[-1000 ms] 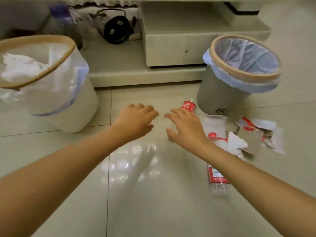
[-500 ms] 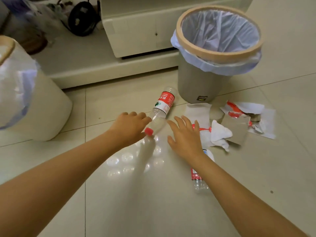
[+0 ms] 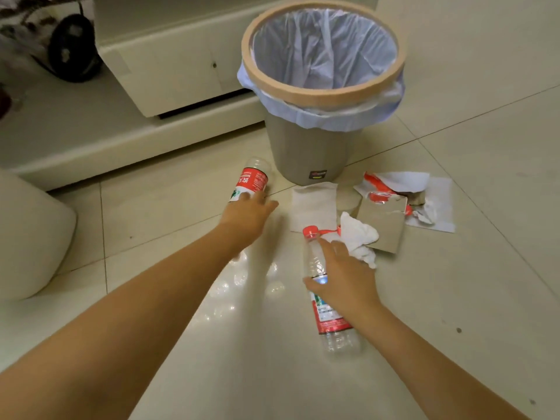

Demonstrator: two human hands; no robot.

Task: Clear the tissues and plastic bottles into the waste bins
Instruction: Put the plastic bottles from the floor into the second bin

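Two clear plastic bottles with red labels lie on the tiled floor. My left hand point(image 3: 248, 216) reaches forward and curls over the neck end of the far bottle point(image 3: 253, 180), hiding its cap. My right hand point(image 3: 342, 274) grips the near bottle point(image 3: 328, 319) round its upper body, its red cap showing ahead of my fingers. A flat white tissue point(image 3: 313, 204) and a crumpled tissue point(image 3: 360, 237) lie between the bottles and the grey bin point(image 3: 303, 153). That bin has a tan rim and a blue liner, and nothing shows inside it.
A white bin point(image 3: 30, 237) stands at the left edge, only its side showing. A cardboard piece point(image 3: 381, 225) and torn red-and-white wrappers point(image 3: 409, 189) lie right of the tissues. A low white cabinet point(image 3: 169, 71) stands on a raised step behind the bottles.
My left hand has slid forward onto the far bottle. My right hand has pulled back and closed round the near bottle. The view has swung right and moved closer to the grey bin.
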